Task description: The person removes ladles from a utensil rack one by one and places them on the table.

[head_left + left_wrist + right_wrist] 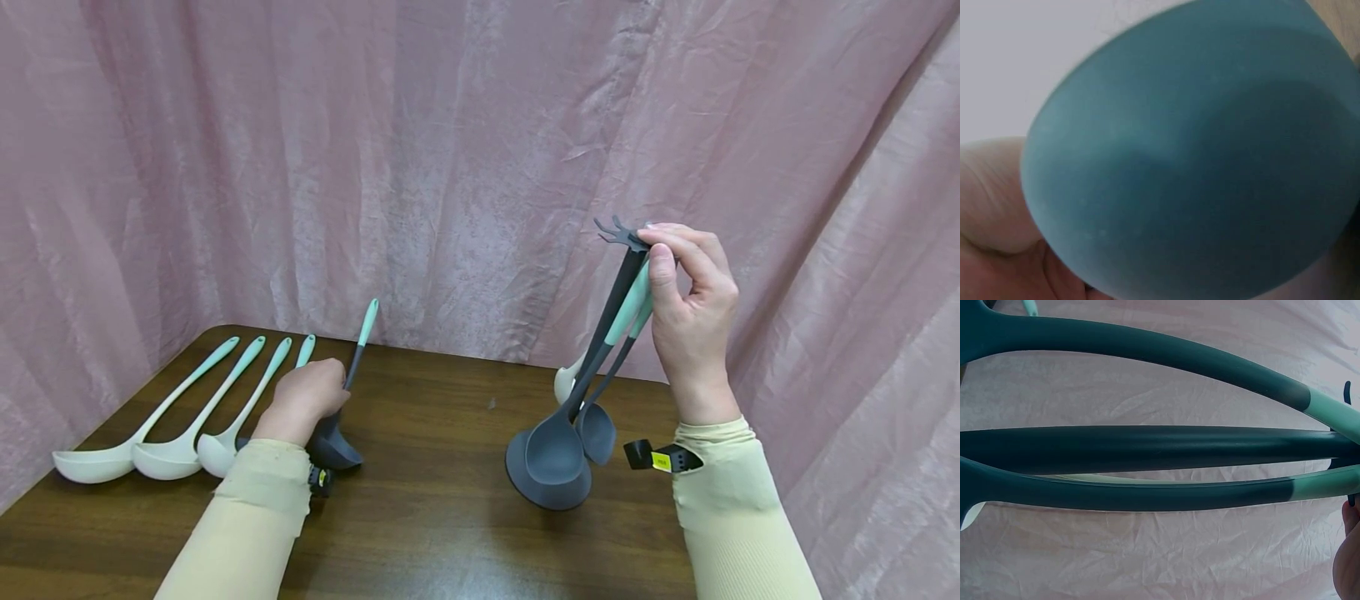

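My left hand [303,396] grips the stem of a dark grey ladle [335,448] with a mint handle end, low over the table. Its bowl [1191,162] fills the left wrist view. On the right stands a dark grey utensil stand [555,498] with a crown of hooks [618,233]. Up at the hooks my right hand [693,292] pinches the top of a mint-handled grey ladle; fingers hide the handle's tip. Two grey ladles hang there, a larger one [553,450] and a smaller one [597,433]. A white utensil [566,383] shows behind the post.
Left of my left hand lie three white ladles [165,458] with mint handles, side by side. Another mint handle [305,350] shows beyond the hand, mostly hidden. A pink curtain [465,167] hangs behind the brown wooden table [427,500].
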A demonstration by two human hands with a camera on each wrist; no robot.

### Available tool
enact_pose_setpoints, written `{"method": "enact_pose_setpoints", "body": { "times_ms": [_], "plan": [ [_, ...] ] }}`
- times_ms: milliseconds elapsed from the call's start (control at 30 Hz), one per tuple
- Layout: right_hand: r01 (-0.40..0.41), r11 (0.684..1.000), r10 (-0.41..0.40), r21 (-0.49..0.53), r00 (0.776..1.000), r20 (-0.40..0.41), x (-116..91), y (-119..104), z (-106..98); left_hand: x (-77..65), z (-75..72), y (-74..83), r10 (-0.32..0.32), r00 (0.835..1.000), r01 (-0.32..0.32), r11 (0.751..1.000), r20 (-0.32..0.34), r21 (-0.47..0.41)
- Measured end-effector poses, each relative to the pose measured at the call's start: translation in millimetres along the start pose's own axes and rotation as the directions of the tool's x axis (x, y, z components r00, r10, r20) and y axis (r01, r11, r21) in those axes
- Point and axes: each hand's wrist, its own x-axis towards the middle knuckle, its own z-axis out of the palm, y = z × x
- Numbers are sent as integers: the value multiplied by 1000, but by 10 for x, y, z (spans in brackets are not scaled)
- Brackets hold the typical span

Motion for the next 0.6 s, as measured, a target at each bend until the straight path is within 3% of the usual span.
{"method": "enact_pose_setpoints", "body": {
  "times_ms": [600],
  "plan": [
    [-3, 1000, 4, 19, 1000, -10, 14, 29, 34, -32, -38, -188, -24, 997, 25, 1000, 73, -7]
  ]
}}
